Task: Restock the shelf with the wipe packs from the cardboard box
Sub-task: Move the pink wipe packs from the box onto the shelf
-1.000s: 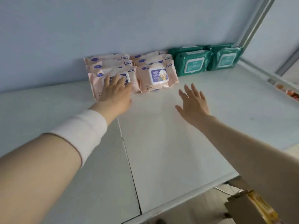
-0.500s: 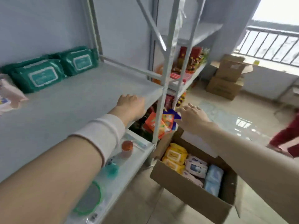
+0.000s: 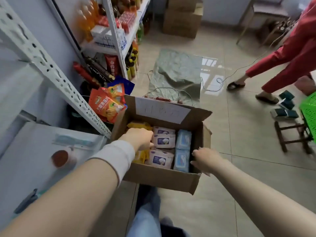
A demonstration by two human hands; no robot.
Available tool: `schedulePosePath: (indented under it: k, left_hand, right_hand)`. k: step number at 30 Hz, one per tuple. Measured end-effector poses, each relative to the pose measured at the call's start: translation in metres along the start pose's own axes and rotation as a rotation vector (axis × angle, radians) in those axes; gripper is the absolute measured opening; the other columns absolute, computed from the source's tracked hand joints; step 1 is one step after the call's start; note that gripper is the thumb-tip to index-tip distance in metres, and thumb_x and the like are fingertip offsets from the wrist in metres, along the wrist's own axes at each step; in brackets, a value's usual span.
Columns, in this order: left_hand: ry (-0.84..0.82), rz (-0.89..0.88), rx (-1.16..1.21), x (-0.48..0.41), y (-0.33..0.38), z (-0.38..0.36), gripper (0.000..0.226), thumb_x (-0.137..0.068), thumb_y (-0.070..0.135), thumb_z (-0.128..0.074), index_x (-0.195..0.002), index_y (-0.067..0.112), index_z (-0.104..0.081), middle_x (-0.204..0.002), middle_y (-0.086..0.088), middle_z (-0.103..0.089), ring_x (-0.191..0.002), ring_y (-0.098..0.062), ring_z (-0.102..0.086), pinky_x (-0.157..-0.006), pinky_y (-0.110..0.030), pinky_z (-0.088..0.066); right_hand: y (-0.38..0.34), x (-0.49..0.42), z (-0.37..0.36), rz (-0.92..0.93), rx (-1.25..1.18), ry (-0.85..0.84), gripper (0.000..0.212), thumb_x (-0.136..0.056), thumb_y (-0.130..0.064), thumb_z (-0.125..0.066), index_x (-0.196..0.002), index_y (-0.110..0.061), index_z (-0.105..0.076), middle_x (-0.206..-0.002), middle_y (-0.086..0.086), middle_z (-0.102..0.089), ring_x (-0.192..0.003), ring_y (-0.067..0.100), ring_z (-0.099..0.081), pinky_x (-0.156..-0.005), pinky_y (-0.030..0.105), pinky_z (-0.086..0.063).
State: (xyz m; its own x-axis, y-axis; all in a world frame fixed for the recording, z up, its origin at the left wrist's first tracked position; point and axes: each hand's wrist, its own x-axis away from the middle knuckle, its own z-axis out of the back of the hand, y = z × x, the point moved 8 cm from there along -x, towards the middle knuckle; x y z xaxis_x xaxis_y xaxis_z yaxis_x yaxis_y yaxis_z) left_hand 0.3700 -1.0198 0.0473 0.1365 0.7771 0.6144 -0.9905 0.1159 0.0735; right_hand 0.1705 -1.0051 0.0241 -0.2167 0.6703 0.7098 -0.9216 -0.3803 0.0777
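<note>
The head camera shows the cardboard box (image 3: pixel 159 178) on the floor (image 3: pixel 239 168), just below the middle of the picture, with its flaps open. Inside it, pink wipe packs (image 3: pixel 164 141) lie in the middle. Blue wipe packs (image 3: pixel 183 140) are on their 3 o'clock side and yellow packs (image 3: pixel 140 124) on their 9 o'clock side.

The left hand (image 3: pixel 140 139) is down in the box at the left edge of the pink packs. Its fingers bend down and the tips are hidden, so it is not clear if they hold a pack. The right hand (image 3: pixel 206 159) is at the box's right side, just beside the blue packs. Its fingers (image 3: pixel 194 153) are apart and hold nothing.

The step looks like picking up packs. Each hand should probably close round one whole pack, then lift straight up so the packs next to it stay put. The packs look squashy, so a soft squeeze should do.

The shelf (image 3: pixel 34 151) stands at 9 o'clock from the box, with a few small things on its white board. Orange snack bags (image 3: pixel 106 105) sit at 11 o'clock. A green sheet (image 3: pixel 177 72) and a thin wire (image 3: pixel 218 82) lie at 12 o'clock, with brown boxes (image 3: pixel 183 17) farther off. A person in red (image 3: pixel 290 53) is at 2 o'clock. A stool (image 3: pixel 294 134) and a green crate (image 3: pixel 309 113) are at 3 o'clock.
</note>
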Motion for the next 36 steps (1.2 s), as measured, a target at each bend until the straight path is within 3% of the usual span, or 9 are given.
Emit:
schedulePosePath:
  k: [9, 17, 19, 21, 23, 25, 28, 33, 36]
  left_hand:
    - [-0.274, 0.015, 0.262, -0.127, -0.011, -0.135, 0.05, -0.091, 0.039, -0.051, -0.136, 0.018, -0.039, -0.134, -0.007, -0.052, -0.12, -0.025, -0.052, -0.096, -0.037, -0.046]
    - [-0.057, 0.101, 0.111, -0.308, -0.02, -0.244, 0.079, -0.091, 0.026, -0.053, -0.149, 0.019, 0.001, -0.156, -0.013, -0.011, -0.144, -0.03, -0.012, -0.117, -0.041, -0.016]
    - [0.0, 0.047, 0.059, -0.341, -0.018, -0.257, 0.082, -0.091, 0.021, -0.053, -0.149, 0.017, 0.006, -0.157, -0.014, -0.002, -0.145, -0.03, -0.002, -0.119, -0.041, -0.008]
    - [0.046, 0.048, 0.044, -0.367, -0.024, -0.262, 0.077, -0.092, 0.016, -0.051, -0.149, 0.015, 0.001, -0.156, -0.015, -0.006, -0.144, -0.03, -0.007, -0.117, -0.039, -0.009]
    - [0.078, 0.033, 0.024, -0.386, -0.03, -0.263, 0.07, -0.093, 0.016, -0.05, -0.148, 0.012, -0.006, -0.152, -0.016, -0.019, -0.139, -0.031, -0.022, -0.114, -0.037, -0.019]
    - [0.073, 0.027, 0.014, -0.399, -0.036, -0.264, 0.069, -0.09, 0.018, -0.055, -0.146, 0.013, -0.015, -0.144, -0.016, -0.031, -0.129, -0.032, -0.035, -0.108, -0.038, -0.029]
    - [-0.036, 0.065, 0.164, -0.409, -0.043, -0.266, 0.066, -0.083, 0.016, -0.064, -0.139, 0.014, -0.029, -0.136, -0.015, -0.041, -0.119, -0.032, -0.047, -0.097, -0.039, -0.041]
    - [-0.11, -0.017, 0.401, -0.41, -0.04, -0.258, 0.046, -0.073, 0.022, -0.075, -0.115, 0.011, -0.057, -0.116, -0.012, -0.056, -0.105, -0.029, -0.055, -0.088, -0.031, -0.044]
    - [-0.06, 0.029, 0.692, -0.405, -0.043, -0.243, 0.03, -0.07, 0.022, -0.079, -0.093, 0.015, -0.06, -0.103, -0.008, -0.06, -0.093, -0.022, -0.056, -0.074, -0.026, -0.042]
  right_hand:
    - [-0.028, -0.108, -0.125, -0.011, -0.35, -0.262, 0.054, -0.094, -0.04, -0.046, -0.14, -0.015, -0.035, -0.139, 0.009, -0.044, -0.127, 0.026, -0.043, -0.1, 0.037, -0.039]
    - [-0.043, -0.277, -0.228, -0.035, -0.335, -0.158, 0.071, -0.094, -0.024, -0.048, -0.15, -0.012, -0.006, -0.157, 0.013, -0.012, -0.145, 0.029, -0.01, -0.117, 0.04, -0.014]
    - [-0.048, -0.304, -0.225, -0.019, -0.258, -0.035, 0.075, -0.084, -0.023, -0.066, -0.145, -0.002, -0.028, -0.151, 0.02, -0.03, -0.14, 0.032, -0.03, -0.106, 0.042, -0.036]
    - [-0.047, -0.32, -0.218, -0.039, -0.227, 0.07, 0.068, -0.073, -0.02, -0.075, -0.132, 0.003, -0.049, -0.136, 0.023, -0.05, -0.129, 0.032, -0.047, -0.092, 0.039, -0.049]
    - [-0.053, -0.332, -0.225, 0.032, -0.169, 0.082, 0.061, -0.083, -0.016, -0.064, -0.137, 0.002, -0.042, -0.138, 0.022, -0.048, -0.133, 0.035, -0.04, -0.101, 0.04, -0.042]
    - [-0.044, -0.34, -0.227, -0.014, -0.212, 0.076, 0.054, -0.067, -0.02, -0.078, -0.116, -0.003, -0.063, -0.112, 0.018, -0.066, -0.111, 0.036, -0.058, -0.09, 0.037, -0.05]
    - [-0.045, -0.344, -0.236, 0.011, -0.327, -0.07, 0.047, -0.08, -0.033, -0.065, -0.12, -0.01, -0.056, -0.125, 0.012, -0.053, -0.124, 0.028, -0.04, -0.099, 0.035, -0.039]
    - [-0.036, -0.338, -0.242, -0.078, -0.777, -0.095, 0.033, -0.077, -0.031, -0.072, -0.104, -0.015, -0.062, -0.126, 0.002, -0.051, -0.112, 0.021, -0.053, -0.087, 0.025, -0.041]
    - [-0.03, -0.327, -0.257, -0.291, -1.276, -0.072, 0.023, -0.07, -0.024, -0.08, -0.075, -0.01, -0.062, -0.078, 0.004, -0.06, -0.076, 0.018, -0.058, -0.066, 0.026, -0.044]
